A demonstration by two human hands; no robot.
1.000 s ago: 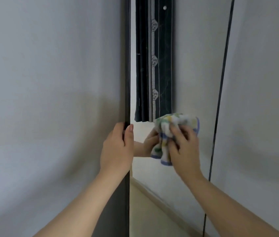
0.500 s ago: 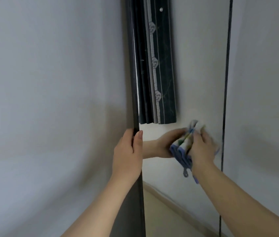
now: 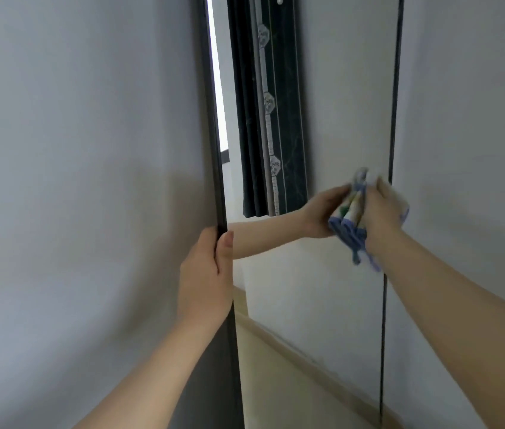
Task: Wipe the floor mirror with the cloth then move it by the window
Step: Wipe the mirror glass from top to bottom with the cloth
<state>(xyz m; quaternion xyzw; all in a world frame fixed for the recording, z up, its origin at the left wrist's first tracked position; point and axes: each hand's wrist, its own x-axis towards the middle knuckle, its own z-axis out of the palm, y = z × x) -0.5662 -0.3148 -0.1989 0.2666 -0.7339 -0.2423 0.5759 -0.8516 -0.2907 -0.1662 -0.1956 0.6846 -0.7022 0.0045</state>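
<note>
Head camera view, looking down both bare forearms at the floor mirror, which stands upright against a pale wall. Nearest, the left hand is wrapped closed around the mirror's dark left frame edge, thumb on the glass side and fingers behind the frame, the forearm rising to it from the lower left. Farther along the glass, close to the mirror's thin right frame edge, the right hand is closed on a bunched cloth, white with blue borders and coloured print, and presses it flat against the glass; a loose end of the cloth hangs below the hand. The right forearm reaches in from the lower right, wrist roughly straight. In the mirror's glass, a reflected hand meets the cloth from the left, and beyond it a reflected dark patterned curtain hangs beside a bright strip of light.
</note>
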